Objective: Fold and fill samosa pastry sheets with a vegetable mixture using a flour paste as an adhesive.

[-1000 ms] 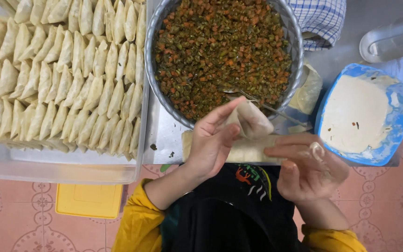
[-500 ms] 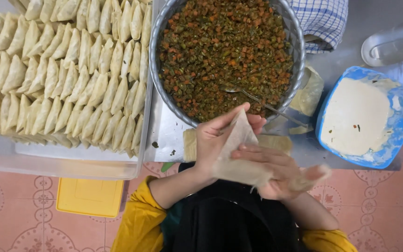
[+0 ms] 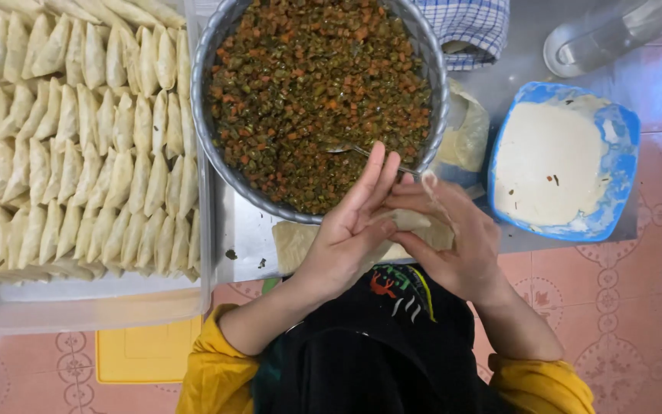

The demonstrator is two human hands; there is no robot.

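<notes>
My left hand point(image 3: 346, 230) and my right hand point(image 3: 457, 241) meet just below the big metal bowl point(image 3: 208, 146) of chopped brown, green and orange filling point(image 3: 316, 92). Between them they hold a pale pastry sheet point(image 3: 415, 224), folded and mostly hidden by the fingers. The left hand's fingers point up over the bowl's near rim. A spoon point(image 3: 354, 150) lies in the filling just above my fingertips. More pastry sheets point(image 3: 296, 244) lie flat under my hands.
A clear tray point(image 3: 78, 307) at the left holds several rows of folded pastries point(image 3: 78, 153). A blue tub of white paste point(image 3: 557, 169) stands at the right. Behind it lie a checked cloth point(image 3: 469, 27), a plastic bag point(image 3: 465, 134) and a clear lid point(image 3: 607, 31). Pink tiled floor surrounds them.
The pastry sheet hung open as a loose cone between my hands; now both hands have closed around it and lifted it nearer the bowl's rim.
</notes>
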